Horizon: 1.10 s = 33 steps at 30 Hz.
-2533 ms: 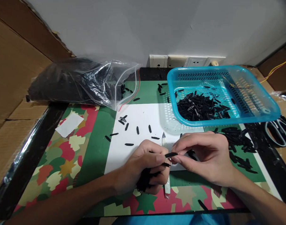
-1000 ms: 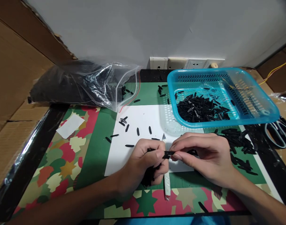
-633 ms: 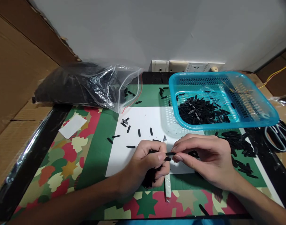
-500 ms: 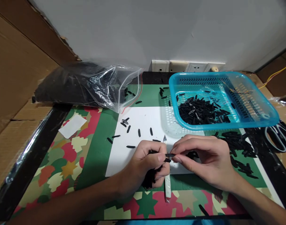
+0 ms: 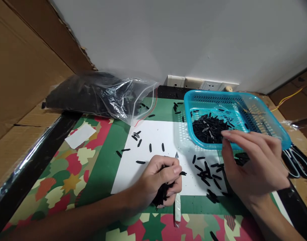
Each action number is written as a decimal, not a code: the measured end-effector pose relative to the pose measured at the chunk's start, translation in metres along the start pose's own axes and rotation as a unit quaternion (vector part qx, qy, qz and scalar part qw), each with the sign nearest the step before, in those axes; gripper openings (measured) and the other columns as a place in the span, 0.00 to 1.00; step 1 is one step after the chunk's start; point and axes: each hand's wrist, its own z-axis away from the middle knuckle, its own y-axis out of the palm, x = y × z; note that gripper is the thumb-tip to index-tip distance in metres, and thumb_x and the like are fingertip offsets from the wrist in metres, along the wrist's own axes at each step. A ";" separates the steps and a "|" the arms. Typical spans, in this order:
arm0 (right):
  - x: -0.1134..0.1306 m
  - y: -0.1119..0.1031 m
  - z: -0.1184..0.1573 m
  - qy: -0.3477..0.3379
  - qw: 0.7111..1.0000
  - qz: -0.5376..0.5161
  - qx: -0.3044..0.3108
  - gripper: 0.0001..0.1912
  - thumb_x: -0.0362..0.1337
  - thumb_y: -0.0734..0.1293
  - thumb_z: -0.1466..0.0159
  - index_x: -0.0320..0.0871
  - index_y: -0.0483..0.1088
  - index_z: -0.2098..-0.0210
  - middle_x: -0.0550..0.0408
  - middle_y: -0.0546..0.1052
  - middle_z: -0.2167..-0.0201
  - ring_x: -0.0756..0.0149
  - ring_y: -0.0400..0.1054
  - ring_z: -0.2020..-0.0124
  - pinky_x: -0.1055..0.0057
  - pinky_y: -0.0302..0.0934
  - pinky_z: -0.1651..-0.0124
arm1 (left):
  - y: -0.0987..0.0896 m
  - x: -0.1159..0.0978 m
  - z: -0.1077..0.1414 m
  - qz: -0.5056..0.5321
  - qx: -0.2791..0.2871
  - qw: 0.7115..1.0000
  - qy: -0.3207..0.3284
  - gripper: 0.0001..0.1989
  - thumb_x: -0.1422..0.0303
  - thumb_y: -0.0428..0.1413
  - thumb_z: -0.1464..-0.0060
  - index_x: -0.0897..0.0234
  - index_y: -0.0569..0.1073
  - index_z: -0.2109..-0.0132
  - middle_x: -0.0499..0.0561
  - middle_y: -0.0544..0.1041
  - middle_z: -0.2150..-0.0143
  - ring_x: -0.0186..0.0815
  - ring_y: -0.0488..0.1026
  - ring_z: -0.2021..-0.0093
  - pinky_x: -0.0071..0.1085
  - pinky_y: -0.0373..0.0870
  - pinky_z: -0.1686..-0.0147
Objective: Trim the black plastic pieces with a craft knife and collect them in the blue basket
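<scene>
The left hand [image 5: 166, 179] is closed around a bunch of black pieces [image 5: 161, 194], low over the middle of the desk [image 5: 51, 144], and a narrow black tip [image 5: 183, 173] sticks out just past its thumb. The right hand [image 5: 255, 159] is up at the near rim of the blue basket [image 5: 205, 145], palm side toward the left, its thumb and index finger narrowly spaced at the tips; whether anything is pinched there cannot be told. Inside the basket, a heap of similar pieces [image 5: 209, 129] lies toward the left end. More loose pieces [image 5: 205, 172] lie on the white sheet [image 5: 153, 129] between the two hands, with others scattered over its left part and on the green paper [image 5: 103, 167] around it. A white pen-like tool [image 5: 178, 209] lies partly under the left hand, its pointed end away from the person. The scissors [image 5: 296, 164] are beside the basket at the right, and a clear zip bag [image 5: 93, 97] with dark contents lies at the back left.
</scene>
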 end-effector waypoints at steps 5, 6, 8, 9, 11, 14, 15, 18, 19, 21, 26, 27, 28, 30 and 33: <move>0.012 0.005 0.007 -0.082 0.989 -0.084 0.086 0.22 0.24 0.73 0.35 0.43 0.78 0.43 0.41 0.85 0.51 0.49 0.77 0.54 0.54 0.72 0.51 | 0.000 0.003 0.000 -0.017 -0.011 1.000 -0.013 0.26 0.50 0.60 0.34 0.62 0.62 0.71 0.40 0.63 0.79 0.22 0.56 0.87 0.18 0.53 0.90; 0.017 0.007 0.010 -0.096 0.981 -0.130 0.107 0.21 0.26 0.73 0.34 0.42 0.77 0.42 0.42 0.85 0.52 0.51 0.77 0.54 0.55 0.73 0.52 | 0.000 0.003 0.000 -0.020 -0.015 1.000 -0.014 0.26 0.49 0.60 0.34 0.62 0.63 0.71 0.39 0.62 0.79 0.22 0.56 0.86 0.18 0.55 0.89; 0.028 0.009 0.013 -0.095 0.964 -0.209 0.136 0.21 0.27 0.73 0.33 0.41 0.75 0.41 0.45 0.86 0.55 0.54 0.77 0.57 0.58 0.74 0.55 | 0.001 0.003 0.000 -0.017 -0.017 1.000 -0.013 0.26 0.49 0.61 0.35 0.62 0.64 0.71 0.39 0.61 0.79 0.22 0.56 0.85 0.18 0.57 0.88; 0.032 0.010 0.014 -0.081 0.958 -0.237 0.139 0.21 0.25 0.72 0.33 0.41 0.75 0.41 0.46 0.86 0.57 0.56 0.77 0.59 0.59 0.74 0.56 | 0.001 0.003 0.000 -0.013 -0.015 1.000 -0.015 0.26 0.49 0.61 0.35 0.62 0.63 0.71 0.39 0.61 0.79 0.22 0.56 0.86 0.18 0.57 0.88; 0.036 0.011 0.012 -0.042 0.951 -0.273 0.138 0.21 0.22 0.70 0.32 0.42 0.74 0.42 0.48 0.85 0.61 0.58 0.76 0.62 0.61 0.74 0.59 | 0.001 0.003 0.000 -0.011 -0.006 1.000 -0.019 0.26 0.48 0.60 0.35 0.62 0.63 0.71 0.39 0.61 0.80 0.22 0.56 0.87 0.18 0.54 0.89; 0.037 0.010 0.007 0.002 0.942 -0.303 0.148 0.18 0.22 0.69 0.32 0.42 0.74 0.46 0.49 0.84 0.62 0.58 0.76 0.63 0.60 0.73 0.59 | 0.000 0.001 0.000 -0.014 -0.003 1.000 -0.027 0.27 0.48 0.58 0.34 0.62 0.63 0.71 0.41 0.63 0.80 0.23 0.58 0.87 0.18 0.52 0.90; 0.036 0.011 0.005 0.004 0.938 -0.311 0.153 0.16 0.22 0.69 0.32 0.42 0.75 0.47 0.49 0.85 0.62 0.58 0.76 0.63 0.60 0.73 0.58 | 0.000 0.001 0.000 -0.013 -0.005 1.000 -0.026 0.27 0.48 0.58 0.33 0.62 0.63 0.72 0.41 0.63 0.80 0.23 0.59 0.87 0.18 0.52 0.90; 0.035 0.011 0.002 -0.005 0.929 -0.334 0.162 0.15 0.21 0.69 0.32 0.42 0.76 0.51 0.49 0.85 0.63 0.59 0.77 0.64 0.61 0.72 0.59 | 0.001 0.001 0.000 -0.009 -0.008 1.000 -0.020 0.27 0.47 0.59 0.34 0.62 0.63 0.72 0.41 0.64 0.80 0.24 0.61 0.87 0.18 0.52 0.90; 0.035 0.012 0.002 -0.006 0.926 -0.339 0.164 0.14 0.20 0.68 0.32 0.42 0.76 0.51 0.49 0.85 0.63 0.60 0.77 0.65 0.61 0.72 0.59 | 0.001 0.001 0.000 -0.007 -0.010 1.000 -0.018 0.27 0.47 0.59 0.35 0.62 0.63 0.72 0.41 0.64 0.80 0.24 0.61 0.87 0.18 0.52 0.90; 0.035 0.012 0.003 -0.003 0.924 -0.345 0.166 0.14 0.20 0.69 0.32 0.41 0.76 0.52 0.49 0.84 0.64 0.60 0.76 0.65 0.62 0.72 0.60 | 0.002 0.000 0.000 -0.003 -0.013 1.000 -0.016 0.27 0.48 0.60 0.35 0.62 0.63 0.72 0.41 0.63 0.80 0.24 0.60 0.87 0.17 0.52 0.90; 0.034 0.011 0.003 0.015 0.923 -0.346 0.169 0.14 0.21 0.69 0.32 0.43 0.77 0.52 0.50 0.84 0.64 0.60 0.75 0.65 0.61 0.71 0.60 | 0.005 -0.002 0.000 0.013 -0.018 1.000 -0.020 0.26 0.50 0.59 0.35 0.62 0.62 0.73 0.42 0.64 0.80 0.23 0.58 0.88 0.18 0.52 0.90; 0.034 0.011 0.003 0.018 0.923 -0.346 0.169 0.14 0.21 0.69 0.32 0.43 0.77 0.51 0.50 0.84 0.64 0.60 0.75 0.65 0.61 0.71 0.60 | 0.005 -0.003 0.000 0.017 -0.019 0.999 -0.020 0.26 0.51 0.59 0.35 0.62 0.62 0.73 0.42 0.64 0.80 0.23 0.58 0.88 0.18 0.51 0.90; 0.033 0.011 0.003 0.019 0.923 -0.346 0.170 0.14 0.21 0.69 0.32 0.43 0.77 0.51 0.50 0.84 0.64 0.60 0.75 0.65 0.61 0.71 0.60 | 0.006 -0.003 0.000 0.020 -0.021 0.999 -0.019 0.26 0.52 0.60 0.35 0.63 0.62 0.73 0.42 0.64 0.80 0.23 0.58 0.88 0.18 0.51 0.90; 0.032 0.011 0.004 0.021 0.922 -0.345 0.174 0.14 0.20 0.70 0.32 0.43 0.77 0.52 0.51 0.84 0.64 0.61 0.74 0.64 0.62 0.71 0.60 | 0.006 -0.004 0.000 0.023 -0.025 0.999 -0.015 0.25 0.53 0.59 0.35 0.63 0.63 0.73 0.42 0.65 0.80 0.23 0.58 0.88 0.18 0.51 0.90; 0.032 0.012 0.007 0.018 0.921 -0.347 0.176 0.14 0.19 0.70 0.33 0.41 0.77 0.52 0.50 0.84 0.63 0.62 0.74 0.63 0.63 0.70 0.58 | 0.005 -0.004 0.000 0.021 -0.024 0.999 -0.010 0.23 0.54 0.59 0.35 0.63 0.63 0.73 0.43 0.65 0.80 0.23 0.58 0.88 0.18 0.51 0.90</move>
